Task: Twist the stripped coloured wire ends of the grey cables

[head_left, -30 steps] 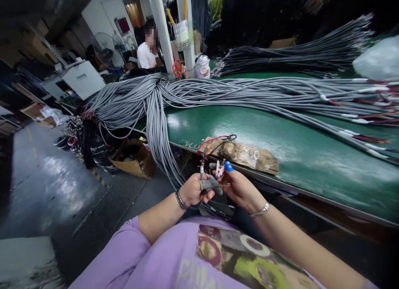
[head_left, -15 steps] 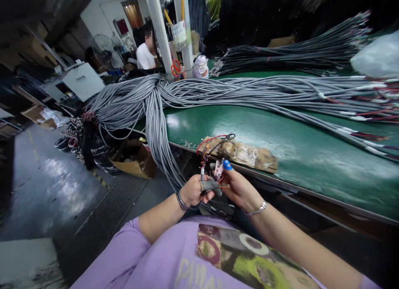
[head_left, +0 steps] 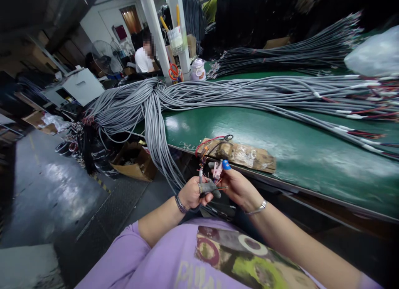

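My left hand (head_left: 193, 192), with grey covers on its fingers, is closed around the end of a grey cable (head_left: 200, 175). A white band sits on that cable, and a tuft of thin coloured wires (head_left: 203, 160) fans out above it. Close beside it, my right hand (head_left: 241, 187) has its fingers pinched together at more thin wires (head_left: 222, 188); a blue cover (head_left: 226, 165) is on its thumb. A pink patterned piece (head_left: 217, 170) shows by the right fingers, and I cannot tell whether it is a finger wrap. The exact fingertip contact is partly hidden.
A taped wooden block (head_left: 249, 157) with a red and black wire loop (head_left: 228, 137) lies at the edge of the green table (head_left: 193, 123). Long grey cables (head_left: 249, 91) run across it and hang over the side. A cardboard box (head_left: 134, 166) stands below; a person (head_left: 144, 58) sits behind.
The whole view has shifted slightly. Both hands keep almost the same pose at the cable end and wires, with only small finger movement.
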A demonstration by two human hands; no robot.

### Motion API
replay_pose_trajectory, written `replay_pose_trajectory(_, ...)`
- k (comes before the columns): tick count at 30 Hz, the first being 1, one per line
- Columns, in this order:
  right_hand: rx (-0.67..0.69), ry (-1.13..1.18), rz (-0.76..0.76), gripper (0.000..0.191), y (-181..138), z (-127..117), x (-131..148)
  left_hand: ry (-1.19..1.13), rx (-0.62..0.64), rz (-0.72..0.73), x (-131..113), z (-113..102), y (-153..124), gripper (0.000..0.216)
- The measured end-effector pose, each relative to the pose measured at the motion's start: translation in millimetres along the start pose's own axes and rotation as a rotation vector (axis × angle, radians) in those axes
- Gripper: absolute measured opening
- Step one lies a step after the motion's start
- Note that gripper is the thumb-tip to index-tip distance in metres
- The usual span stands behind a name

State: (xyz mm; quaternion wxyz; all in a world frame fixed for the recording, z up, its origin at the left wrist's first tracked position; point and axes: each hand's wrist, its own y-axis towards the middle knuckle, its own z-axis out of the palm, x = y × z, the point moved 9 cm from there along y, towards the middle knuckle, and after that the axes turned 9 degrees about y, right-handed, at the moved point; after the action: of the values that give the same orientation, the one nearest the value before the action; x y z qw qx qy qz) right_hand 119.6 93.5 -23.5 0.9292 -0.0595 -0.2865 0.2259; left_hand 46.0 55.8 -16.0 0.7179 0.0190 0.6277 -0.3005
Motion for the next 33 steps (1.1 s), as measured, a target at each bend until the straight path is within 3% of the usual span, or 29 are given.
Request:
replay_pose_trajectory(5, 0.026, -0.005, -0.052, 0.035, 1, 5, 3, 0.009, 0.01, -0.008, 1, 2, 1, 0.049)
replay_pose_trajectory(19, -0.05, 0.066, 0.078, 0.028, -9, -1, -2, 0.045, -0.064, 0.007, 8, -2, -15, 0.048)
replay_pose_trajectory(25, -0.084, -0.011, 0.034, 0.023, -8, -4, 0, 0.0, -0.22, 0.101, 8, -3, -23, 0.047)
replay_pose_trajectory(29, -0.068, -0.141, -0.077, 0.036, -9, -2, 6, -0.054, -0.266, 0.153, 3, 0, -21, 0.044)
replay_pose_trajectory(33, -0.154, -0.291, -0.285, 0.041, -13, -7, 21, -0.087, -0.277, 0.163, -1, 1, -18, 0.044)
